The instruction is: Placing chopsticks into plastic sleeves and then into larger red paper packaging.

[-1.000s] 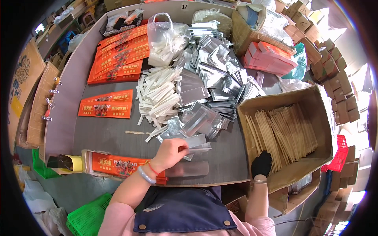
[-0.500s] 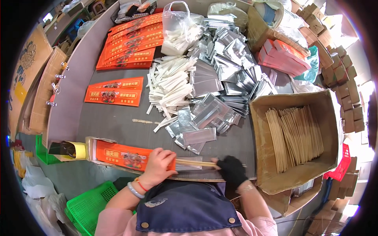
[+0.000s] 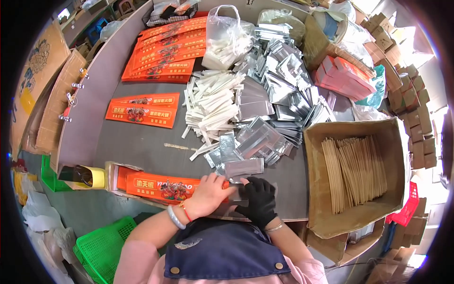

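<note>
A long orange-red printed paper sleeve point(image 3: 153, 186) lies along the table's front edge. My bare left hand point(image 3: 211, 193) is closed over its right end, with a bangle and a red cord at the wrist. At that end is my right hand point(image 3: 259, 199), in a black glove with bare fingertips. Its thumb and forefinger are spread, and something see-through, too blurred to make out, shows between them. No chopsticks show outside the sleeve. Beyond my hands lie silvery clear-fronted packets point(image 3: 243, 167) and a heap of narrow white paper-wrapped pieces point(image 3: 213, 104).
An open cardboard box point(image 3: 317, 215) holding wooden chopsticks point(image 3: 359, 173) stands at the right. More orange-red sleeves point(image 3: 142, 110) lie at the left and far left. A cardboard holder point(image 3: 109, 177) sits at the front left corner; a green basket point(image 3: 106, 246) is below.
The chopsticks that stuck out from the sleeve are no longer visible. My right hand has moved left to the sleeve's end; my left hand and the sleeve have shifted right.
</note>
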A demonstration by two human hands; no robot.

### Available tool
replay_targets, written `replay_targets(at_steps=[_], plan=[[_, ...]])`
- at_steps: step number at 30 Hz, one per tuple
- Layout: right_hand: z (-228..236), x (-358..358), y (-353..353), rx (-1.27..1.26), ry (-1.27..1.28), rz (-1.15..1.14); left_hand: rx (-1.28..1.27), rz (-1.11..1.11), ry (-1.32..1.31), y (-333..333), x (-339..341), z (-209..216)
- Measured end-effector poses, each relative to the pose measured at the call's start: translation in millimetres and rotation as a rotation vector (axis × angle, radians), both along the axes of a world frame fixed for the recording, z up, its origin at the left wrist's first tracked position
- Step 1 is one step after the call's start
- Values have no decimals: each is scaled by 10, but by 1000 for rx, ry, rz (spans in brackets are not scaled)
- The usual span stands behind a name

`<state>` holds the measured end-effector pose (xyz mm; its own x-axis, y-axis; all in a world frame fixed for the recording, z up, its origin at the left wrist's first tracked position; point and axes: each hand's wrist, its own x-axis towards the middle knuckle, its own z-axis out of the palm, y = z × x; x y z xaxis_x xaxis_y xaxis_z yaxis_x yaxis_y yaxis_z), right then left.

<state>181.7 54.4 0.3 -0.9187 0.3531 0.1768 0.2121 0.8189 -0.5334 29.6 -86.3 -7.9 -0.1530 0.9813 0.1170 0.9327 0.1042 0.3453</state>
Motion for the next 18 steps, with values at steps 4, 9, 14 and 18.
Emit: replay_targets(at_steps=[4,9,14,18], plan=[[157,171,218,31,-170,74,-198,-223,-17,133,-289,588],[203,461,413,89,-27,-213,171,314,342,-172,-1141,679],[277,426,249,166,-144,-126,-35,603,-125,-462,-36,-89],[321,393,234,200,-134,-69,31,644,-278,-486,10,-293]])
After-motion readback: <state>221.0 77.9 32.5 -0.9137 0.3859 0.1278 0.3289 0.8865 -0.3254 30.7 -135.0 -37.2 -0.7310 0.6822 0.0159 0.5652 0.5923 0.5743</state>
